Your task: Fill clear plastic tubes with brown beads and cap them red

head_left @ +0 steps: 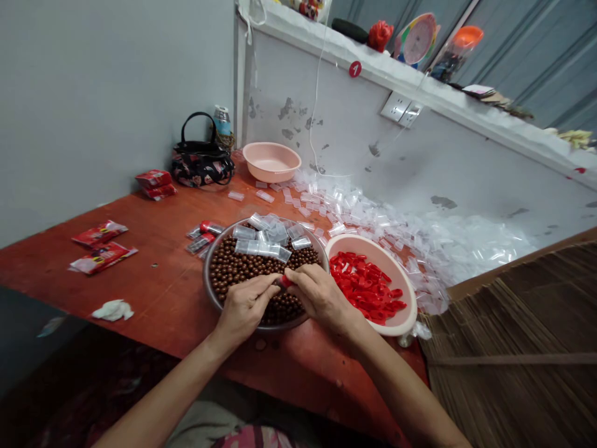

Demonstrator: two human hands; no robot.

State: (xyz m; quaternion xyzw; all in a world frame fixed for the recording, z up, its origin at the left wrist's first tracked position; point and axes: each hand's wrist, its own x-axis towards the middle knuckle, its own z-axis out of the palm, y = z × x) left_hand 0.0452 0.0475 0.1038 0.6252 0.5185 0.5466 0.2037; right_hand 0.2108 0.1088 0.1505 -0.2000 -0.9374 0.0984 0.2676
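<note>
The left hand (245,306) and the right hand (319,297) meet over the near side of a metal bowl (211,292) full of brown balls (233,269). Both hands have their fingers curled shut, pinching a small red piece (285,281) between their tips. Both arms reach up from the bottom, bent in toward each other.

Clear little packets (263,239) lie on top of the balls at the far side. Just right of the bowl sits a pink bowl (405,317) of red pieces (368,287). Red packs (103,249) lie to the left on the counter (163,274). Farther back are a heap of clear packets (396,230), an empty pink bowl (271,162) and a black bag (201,163).
</note>
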